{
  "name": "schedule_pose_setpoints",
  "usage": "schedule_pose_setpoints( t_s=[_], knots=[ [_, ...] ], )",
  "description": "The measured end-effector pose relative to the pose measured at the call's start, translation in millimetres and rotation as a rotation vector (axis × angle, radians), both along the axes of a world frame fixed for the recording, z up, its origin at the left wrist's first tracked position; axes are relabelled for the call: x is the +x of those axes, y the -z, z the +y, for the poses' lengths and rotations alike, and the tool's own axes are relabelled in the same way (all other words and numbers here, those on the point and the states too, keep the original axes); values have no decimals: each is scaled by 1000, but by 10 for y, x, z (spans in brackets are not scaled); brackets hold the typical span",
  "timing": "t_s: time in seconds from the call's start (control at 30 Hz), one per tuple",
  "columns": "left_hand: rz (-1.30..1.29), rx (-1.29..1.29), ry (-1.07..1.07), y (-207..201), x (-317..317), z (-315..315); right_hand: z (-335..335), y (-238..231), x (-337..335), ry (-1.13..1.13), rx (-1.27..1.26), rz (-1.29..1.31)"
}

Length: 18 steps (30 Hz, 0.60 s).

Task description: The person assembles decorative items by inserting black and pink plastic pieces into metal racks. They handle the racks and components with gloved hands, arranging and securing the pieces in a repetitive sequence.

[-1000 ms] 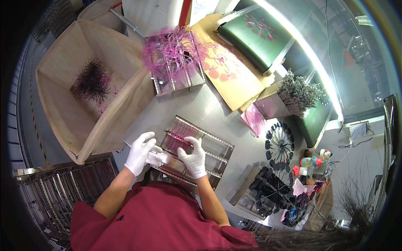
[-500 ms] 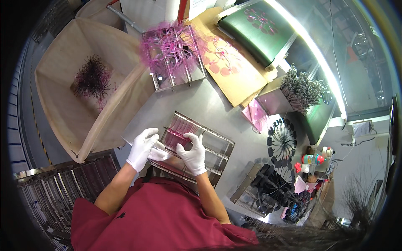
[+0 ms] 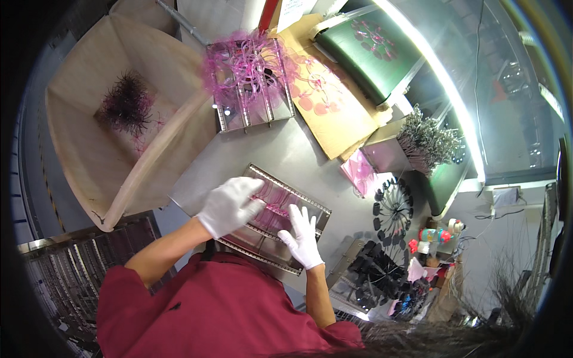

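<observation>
Noted nearest: maroon shirt [image 3: 209,310]. Observed white-gloved left hand [image 3: 231,206] over the left part of a metal rack [image 3: 292,189] with notched rails; cannot tell grip as apart or clamped on anything. Observed white-gloved right hand [image 3: 303,237] at the rack's right part, grip apart, fingers spread. Found pink strands [image 3: 276,210] within the rack, between both hands. Located rack on a grey metal tabletop [image 3: 286,143]. Recorded at left: beige bin [image 3: 74,137] containing a dark-and-pink bundle [image 3: 126,102]. Recorded farther off: second metal rack [image 3: 256,125] heaped with a pink tangle [image 3: 248,65], near cardboard [image 3: 325,134]; beyond, green conveyor belt [image 3: 352,65] beside a lit tube lamp [image 3: 452,92].
</observation>
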<state>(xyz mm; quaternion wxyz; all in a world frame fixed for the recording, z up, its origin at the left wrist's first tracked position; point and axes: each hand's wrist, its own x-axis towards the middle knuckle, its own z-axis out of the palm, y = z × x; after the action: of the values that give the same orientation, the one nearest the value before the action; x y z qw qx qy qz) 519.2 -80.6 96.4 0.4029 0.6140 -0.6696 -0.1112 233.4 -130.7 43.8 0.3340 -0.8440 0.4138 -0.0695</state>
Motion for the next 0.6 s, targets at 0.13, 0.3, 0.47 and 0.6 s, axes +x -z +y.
schedule_pose_setpoints(
  t_s=[0.13, 0.3, 0.47, 0.6],
  knots=[
    [-383, -94, 517, -2, -359, -431, -263, -456, -319, 85, 16, -96],
    [-363, -41, 724, 510, -311, -591, -1077, -503, -790, 564, -49, -181],
    [-377, 57, 766, 506, -282, -596, -2547, -98, 62, 406, 26, -159],
    [-265, 112, 772, 421, -133, -526, -3851, 527, 1070, 131, -537, -3]
  ],
)
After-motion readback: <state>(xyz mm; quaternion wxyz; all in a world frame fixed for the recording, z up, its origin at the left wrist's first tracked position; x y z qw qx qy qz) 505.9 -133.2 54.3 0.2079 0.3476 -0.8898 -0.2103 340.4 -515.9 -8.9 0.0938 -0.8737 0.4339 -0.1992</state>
